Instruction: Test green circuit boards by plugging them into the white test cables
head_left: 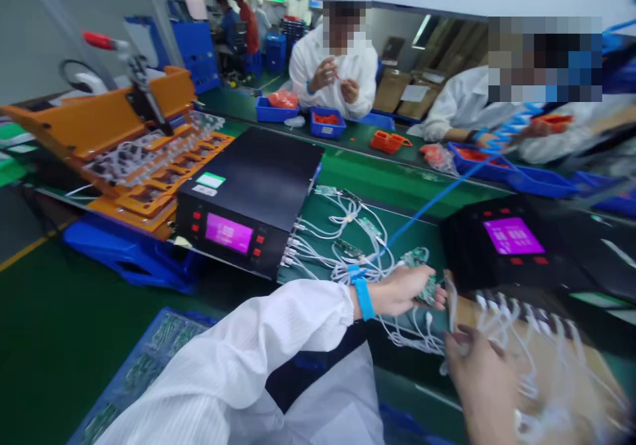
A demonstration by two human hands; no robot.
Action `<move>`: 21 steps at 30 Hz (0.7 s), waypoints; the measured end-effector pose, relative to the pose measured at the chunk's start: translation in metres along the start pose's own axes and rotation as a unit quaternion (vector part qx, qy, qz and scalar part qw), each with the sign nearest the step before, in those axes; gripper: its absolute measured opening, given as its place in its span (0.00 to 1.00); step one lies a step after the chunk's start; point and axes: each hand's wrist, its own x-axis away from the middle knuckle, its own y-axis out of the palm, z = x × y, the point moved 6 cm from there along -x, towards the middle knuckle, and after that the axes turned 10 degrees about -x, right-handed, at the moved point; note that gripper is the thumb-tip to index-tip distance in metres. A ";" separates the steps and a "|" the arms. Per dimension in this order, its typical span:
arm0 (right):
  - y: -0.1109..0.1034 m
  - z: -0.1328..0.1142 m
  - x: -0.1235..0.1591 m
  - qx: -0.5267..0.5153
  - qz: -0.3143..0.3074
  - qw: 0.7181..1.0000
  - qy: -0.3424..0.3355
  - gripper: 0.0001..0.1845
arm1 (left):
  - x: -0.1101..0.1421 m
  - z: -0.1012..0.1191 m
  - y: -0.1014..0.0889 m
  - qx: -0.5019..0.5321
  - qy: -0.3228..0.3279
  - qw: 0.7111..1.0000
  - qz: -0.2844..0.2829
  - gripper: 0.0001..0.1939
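Observation:
My left hand (405, 291), with a blue wrist strap around the wrist, is closed on a green circuit board (426, 293). Just behind it another green circuit board (415, 256) lies by the white cables. To the right, my right hand (481, 372) is slightly blurred, its fingers bent and pinching a white cable (463, 349). Several white cables (497, 319) hang from the right black test box (507, 236) beside this hand. The cable end between the right fingers is partly hidden.
A black test box (253, 173) with a lit display stands left, wired to several boards. Beyond it is an orange clamp fixture (163, 193). A coiled blue cord (432, 200) crosses the bench. Across it, people in white work near blue bins (328, 127). A tray of boards (144, 365) sits lower left.

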 end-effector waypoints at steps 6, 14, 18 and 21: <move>-0.012 -0.021 0.014 0.005 -0.002 1.000 -0.002 0.25 | -0.005 -0.006 -0.012 -0.044 0.002 0.999 0.013 0.16; -0.009 -0.017 0.016 0.028 -0.030 0.998 0.039 0.20 | -0.011 -0.012 -0.015 -0.057 0.005 0.998 0.036 0.12; -0.017 -0.020 0.012 0.004 -0.047 0.999 -0.008 0.20 | -0.012 -0.010 -0.012 -0.054 0.017 0.997 0.044 0.12; -0.022 -0.032 0.013 0.003 -0.071 0.996 -0.056 0.18 | -0.014 -0.009 -0.010 -0.050 0.016 0.997 0.055 0.12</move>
